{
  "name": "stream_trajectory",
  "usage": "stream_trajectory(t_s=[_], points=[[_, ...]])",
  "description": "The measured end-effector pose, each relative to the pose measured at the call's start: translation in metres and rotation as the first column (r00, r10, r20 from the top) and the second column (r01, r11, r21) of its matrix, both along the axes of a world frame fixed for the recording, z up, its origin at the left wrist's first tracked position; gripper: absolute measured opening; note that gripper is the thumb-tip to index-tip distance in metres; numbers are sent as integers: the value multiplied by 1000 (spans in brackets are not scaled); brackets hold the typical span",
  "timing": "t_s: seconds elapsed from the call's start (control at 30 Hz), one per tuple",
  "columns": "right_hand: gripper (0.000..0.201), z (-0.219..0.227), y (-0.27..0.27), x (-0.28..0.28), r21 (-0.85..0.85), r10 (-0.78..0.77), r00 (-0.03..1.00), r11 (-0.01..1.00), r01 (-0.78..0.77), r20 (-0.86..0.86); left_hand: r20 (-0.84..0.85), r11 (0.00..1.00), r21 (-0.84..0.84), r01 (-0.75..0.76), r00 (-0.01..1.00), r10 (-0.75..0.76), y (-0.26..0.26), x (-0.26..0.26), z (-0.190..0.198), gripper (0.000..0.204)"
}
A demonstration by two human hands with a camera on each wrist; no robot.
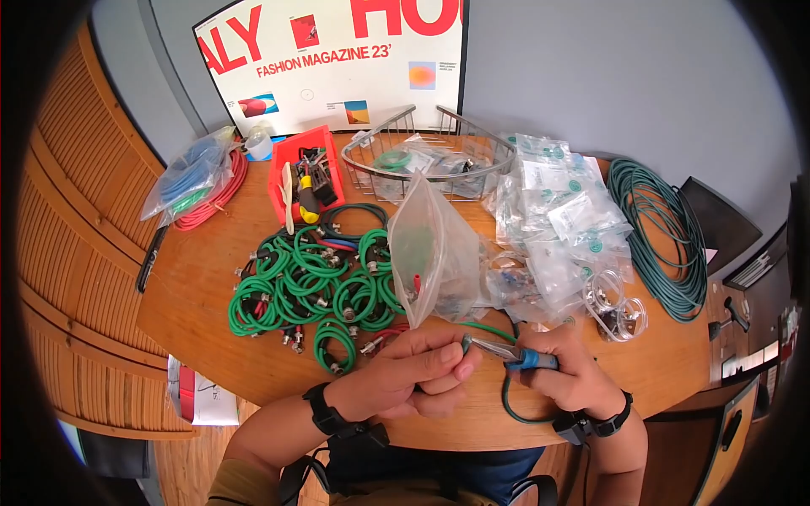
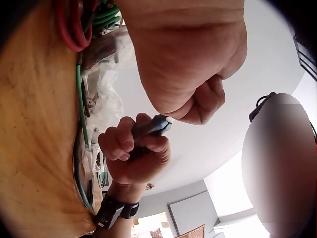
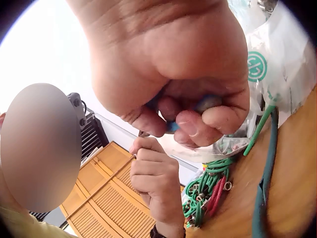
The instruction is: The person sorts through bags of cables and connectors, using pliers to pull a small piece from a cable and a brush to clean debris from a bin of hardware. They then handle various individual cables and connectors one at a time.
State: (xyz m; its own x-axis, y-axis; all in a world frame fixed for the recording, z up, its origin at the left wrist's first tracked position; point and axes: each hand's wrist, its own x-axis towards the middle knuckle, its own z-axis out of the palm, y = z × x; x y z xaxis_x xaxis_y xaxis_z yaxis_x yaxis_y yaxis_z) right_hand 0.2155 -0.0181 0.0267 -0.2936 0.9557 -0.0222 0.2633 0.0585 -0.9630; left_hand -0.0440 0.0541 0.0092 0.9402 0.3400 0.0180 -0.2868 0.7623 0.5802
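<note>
so, pliers in right hand

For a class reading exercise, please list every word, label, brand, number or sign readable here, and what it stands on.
"ALY", large red, on the screen
"HO", cut off at the screen's right edge
"FASHION MAGAZINE 23'", on the screen
Too small or blurred: the screen's small captions, green round marks on plastic bags, lettering on the white box.

Materials: varnished wooden tabletop, smooth with slight gloss; clear crinkled plastic bags, shiny; curved wire basket, polished metal; coiled dark green cable, smooth; louvred doors, ribbed wood.
</note>
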Motion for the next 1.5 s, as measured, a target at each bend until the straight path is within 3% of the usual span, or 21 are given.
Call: stream_trajectory(t_s=[0.03, 0.1, 0.13, 0.2, 0.23, 0.3, 0.4, 0.53, 0.6, 0.63, 0.67, 0.7, 0.73, 0.8, 0.83, 0.9, 1.37, 1.5], points=[[8, -2, 0, 1, 1, 2, 1000, 1000, -2, 0, -8, 1000, 7, 2, 1000, -2, 0, 0, 1, 33], [12, -8, 0, 5, -227, 55, 964, 967, -116, -259, 15, 999, 31, 22, 1000, -23, 1, 1, -1, 33], [12, -7, 0, 9, -228, 56, 964, 967, -117, -259, 38, 998, 55, 44, 998, -46, 2, 1, -1, 33], [11, -4, 1, 15, -423, 79, 912, 867, -262, -403, 6, 997, 55, 55, 998, -55, 0, -1, 0, 34], [11, -4, 2, 15, -425, 77, 912, 867, -262, -404, -26, 996, 56, 67, 998, -66, 0, -1, 1, 35], [12, -6, 2, 16, -460, 61, 811, 797, -390, -581, -1, 996, 51, 78, 997, -79, 0, -1, 0, 35], [12, -5, -2, 12, -511, -42, 775, 774, -374, -630, 24, 994, 48, 94, 995, -95, 0, -1, -1, 36], [10, -6, 3, 13, -504, 24, 771, 743, -439, -637, 29, 999, 35, 40, 999, -41, -1, 2, -3, 34], [8, 9, 1, 3, -233, 48, 978, 968, -97, -205, 20, 997, 68, -25, 1000, 24, 0, 4, -5, 32], [8, 4, 3, 4, -232, 52, 977, 967, -100, -205, 12, 992, 98, -84, 996, 83, 0, 5, -7, 31], [9, -6, 4, 6, 41, 31, 999, 999, -32, 16, 12, 992, 97, -86, 996, 85, -1, 7, -9, 31], [12, -11, 5, 8, 319, -52, 974, 947, -22, 222, 5, 980, 135, -145, 989, 146, -2, 9, -11, 29], [12, -10, 5, 6, 319, -51, 974, 948, -23, 222, 0, 964, 173, -204, 978, 207, -3, 11, -13, 26], [20, -6, 7, 0, 581, -345, 871, 809, 87, 351, 0, 940, 236, -247, 967, 254, -5, 14, -17, 24], [20, -6, 9, 1, 580, -345, 871, 810, 87, 350, 4, 911, 299, -285, 955, 297, -6, 15, -19, 22], [23, -5, 12, 3, 709, -459, 787, 704, 38, 413, 15, 899, 321, -298, 951, 310, -5, 16, -21, 21], [25, -9, 11, 4, 645, -397, 813, 764, 35, 426, -65, 827, 407, -389, 890, 451, -7, 20, -22, 18], [25, -10, 11, 5, 639, -386, 818, 769, 29, 427, -94, 742, 540, -398, 847, 523, -7, 20, -22, 15]])
